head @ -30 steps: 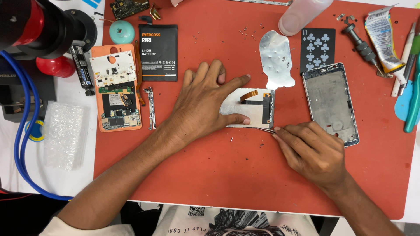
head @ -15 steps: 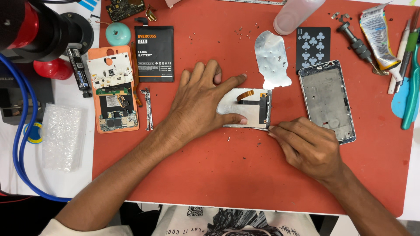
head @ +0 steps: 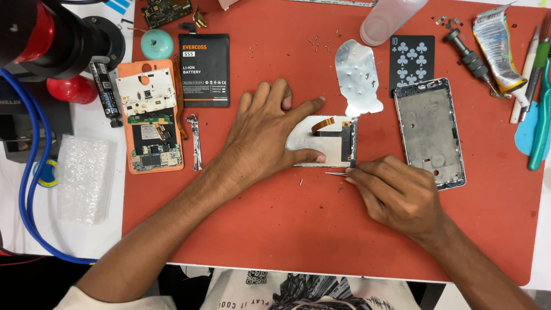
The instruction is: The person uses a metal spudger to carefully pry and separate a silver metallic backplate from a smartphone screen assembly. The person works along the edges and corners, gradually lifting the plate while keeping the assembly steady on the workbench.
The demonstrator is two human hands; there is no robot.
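Observation:
My left hand [head: 270, 135] lies flat on a phone screen panel [head: 333, 143] in the middle of the red mat, thumb and fingers pinning its left side. The panel shows a silvery back with an orange flex cable. My right hand [head: 396, 192] rests just below the panel's lower right corner and pinches a thin metal pick [head: 334, 173] whose tip points left along the panel's lower edge.
An opened orange phone body [head: 150, 117] and a black battery [head: 204, 69] lie at the left. A metal shield plate [head: 359, 77], a playing card [head: 411, 57] and a grey phone frame [head: 429, 131] sit at the right. Tools and a glue tube [head: 495, 43] line the right edge.
Both hands stay on the panel almost unmoved. The view has shifted slightly, and the right hand with the pick has edged a little along the panel's lower edge.

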